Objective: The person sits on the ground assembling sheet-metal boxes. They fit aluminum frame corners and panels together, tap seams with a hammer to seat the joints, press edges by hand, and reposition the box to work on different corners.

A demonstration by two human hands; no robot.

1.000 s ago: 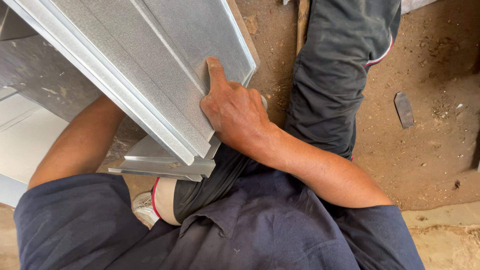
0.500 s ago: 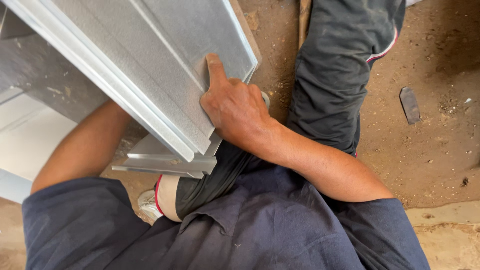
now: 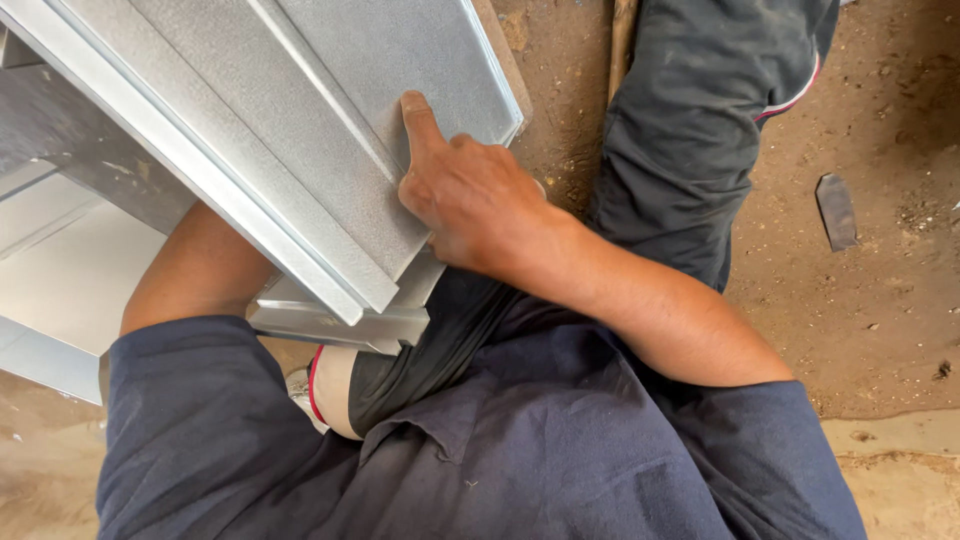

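Right hand (image 3: 475, 200) pressed flat on the near end of a galvanised sheet-metal panel (image 3: 330, 120), index finger (image 3: 418, 118) stretched straight up along a raised fold, remaining fingers curled over the panel's near edge. Grip reads as a hold on the panel edge, palm down, wrist bent inward.

Left hand hidden under the panel; only the bare left forearm (image 3: 195, 270) showing, running up beneath the metal. Whether clenched or loose: cannot tell.

Panel lying tilted across the lap, ribbed with long parallel folds running from upper left toward lower right, near corner by the right hand. Below its lower edge, a second folded metal piece (image 3: 330, 322) jutting out, touching the underside. Further flat sheet metal (image 3: 70, 290) at far left, lower and paler.

Dark navy shirt (image 3: 500, 460) filling the bottom of the view. Dark trouser leg (image 3: 700, 130) stretched up to the right, thin red-and-white stripe at its side. White shoe with red trim (image 3: 325, 395) tucked beneath the folded piece.

Bare dirt floor (image 3: 880, 300) all around; small flat dark scrap (image 3: 836, 210) lying on it at right, well apart from the leg.
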